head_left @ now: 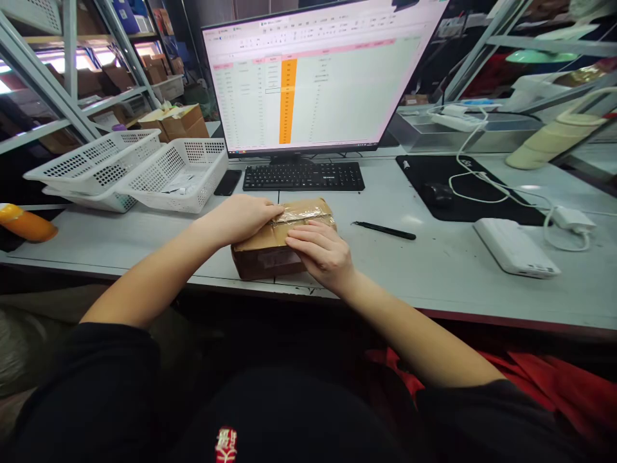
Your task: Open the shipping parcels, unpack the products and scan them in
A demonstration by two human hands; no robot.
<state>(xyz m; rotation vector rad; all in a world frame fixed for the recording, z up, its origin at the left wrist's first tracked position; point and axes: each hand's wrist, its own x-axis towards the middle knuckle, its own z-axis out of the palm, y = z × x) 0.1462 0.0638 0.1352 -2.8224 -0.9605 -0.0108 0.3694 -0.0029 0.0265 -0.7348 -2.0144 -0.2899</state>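
A small brown cardboard box (265,247), taped shut along its top seam, lies at the near edge of the grey desk (434,270). My left hand (241,215) rests on the box's top left, fingers curled over the tape. My right hand (322,251) lies on the box's near right part, fingers pressed flat and together against the top. Both hands touch the box, which stays on the desk.
A black pen-like tool (384,230) lies right of the box. Behind are a keyboard (303,176), a monitor (318,77), a phone (227,182) and white baskets (144,168). A mouse (438,193) on a black mat, white cables and a white device (515,247) sit at the right.
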